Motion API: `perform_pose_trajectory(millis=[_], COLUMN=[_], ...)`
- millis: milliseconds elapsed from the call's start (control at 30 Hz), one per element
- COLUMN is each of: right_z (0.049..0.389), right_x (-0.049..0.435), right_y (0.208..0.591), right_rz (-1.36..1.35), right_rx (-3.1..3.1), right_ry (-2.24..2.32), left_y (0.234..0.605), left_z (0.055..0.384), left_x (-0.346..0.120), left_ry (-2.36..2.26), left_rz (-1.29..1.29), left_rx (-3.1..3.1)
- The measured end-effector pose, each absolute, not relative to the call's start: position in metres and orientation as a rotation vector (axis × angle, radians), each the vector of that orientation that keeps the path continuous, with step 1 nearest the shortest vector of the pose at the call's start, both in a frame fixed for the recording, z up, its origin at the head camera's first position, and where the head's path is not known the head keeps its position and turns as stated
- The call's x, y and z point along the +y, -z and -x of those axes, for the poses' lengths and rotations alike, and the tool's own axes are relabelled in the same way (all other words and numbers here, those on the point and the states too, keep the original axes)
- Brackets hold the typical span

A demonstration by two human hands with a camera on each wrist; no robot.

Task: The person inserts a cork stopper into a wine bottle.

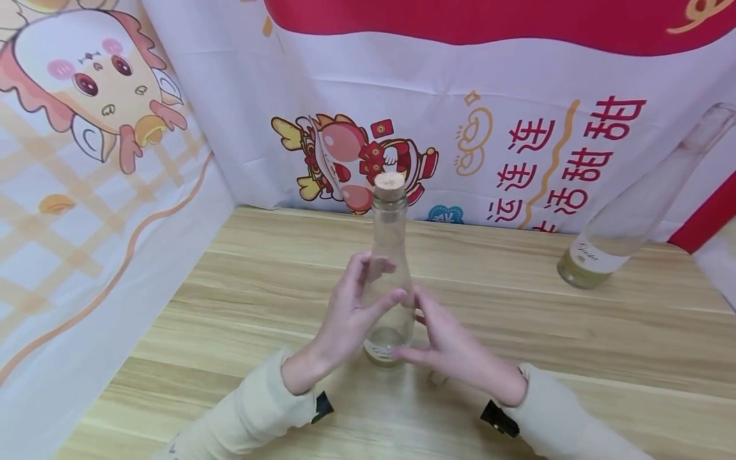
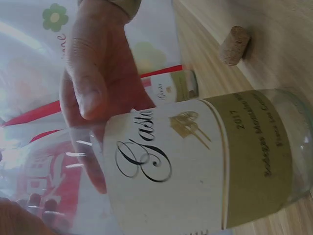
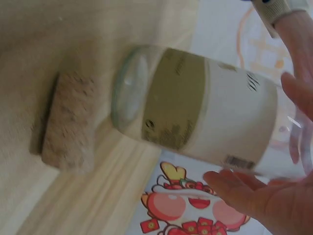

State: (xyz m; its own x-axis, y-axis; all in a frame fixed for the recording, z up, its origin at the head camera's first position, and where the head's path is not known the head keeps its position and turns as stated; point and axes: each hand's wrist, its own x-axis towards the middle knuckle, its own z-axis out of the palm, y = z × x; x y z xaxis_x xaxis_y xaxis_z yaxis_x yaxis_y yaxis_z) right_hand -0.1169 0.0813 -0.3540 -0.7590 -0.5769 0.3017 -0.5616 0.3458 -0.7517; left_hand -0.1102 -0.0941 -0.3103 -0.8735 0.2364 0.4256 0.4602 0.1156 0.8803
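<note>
A clear glass bottle (image 1: 386, 306) with a cork (image 1: 390, 184) in its mouth stands upright between both hands. My left hand (image 1: 344, 317) is wrapped around the bottle's upper body, thumb across the near side and fingers behind. On the right side, my right hand (image 1: 454, 338) holds it lower down, its thumb near the label and its fingers behind the glass. The white and olive label (image 2: 168, 169) fills much of the left wrist view. A loose cork (image 3: 71, 122) lies on the table by the bottle's base.
A second clear bottle (image 1: 623, 217) with a similar label stands at the back right of the wooden table (image 1: 259, 306). Printed cloth (image 1: 356, 70) with cartoon figures and red writing hangs behind the table. More printed cloth (image 1: 34, 223) covers the left side.
</note>
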Motion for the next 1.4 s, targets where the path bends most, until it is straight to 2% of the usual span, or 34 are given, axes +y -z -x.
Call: perform_pose_trajectory(millis=[200, 367, 767, 1067, 1267, 1400], right_z=[0.119, 0.131, 0.191, 0.238, 0.258, 0.266], right_x=[0.067, 0.051, 0.011, -0.009, -0.018, -0.023], right_y=[0.351, 0.341, 0.315, 0.321, 0.327, 0.334], right_rz=[0.987, 0.981, 0.871, 0.765, 0.736, 0.701], right_rx=[2.578, 2.565, 2.515, 2.472, 2.440, 2.440], right_ry=[1.468, 1.508, 1.579, 1.628, 1.680, 1.664], left_y=[0.307, 0.298, 0.273, 0.280, 0.286, 0.286], left_z=[0.112, 0.125, 0.189, 0.240, 0.262, 0.262], left_x=[-0.099, -0.110, -0.142, -0.158, -0.163, -0.164], left_ry=[1.920, 1.956, 1.835, 1.785, 1.805, 1.815], left_rz=[0.648, 0.635, 0.669, 0.671, 0.585, 0.562], left_rx=[-2.117, -2.012, -1.966, -1.995, -2.037, -2.050])
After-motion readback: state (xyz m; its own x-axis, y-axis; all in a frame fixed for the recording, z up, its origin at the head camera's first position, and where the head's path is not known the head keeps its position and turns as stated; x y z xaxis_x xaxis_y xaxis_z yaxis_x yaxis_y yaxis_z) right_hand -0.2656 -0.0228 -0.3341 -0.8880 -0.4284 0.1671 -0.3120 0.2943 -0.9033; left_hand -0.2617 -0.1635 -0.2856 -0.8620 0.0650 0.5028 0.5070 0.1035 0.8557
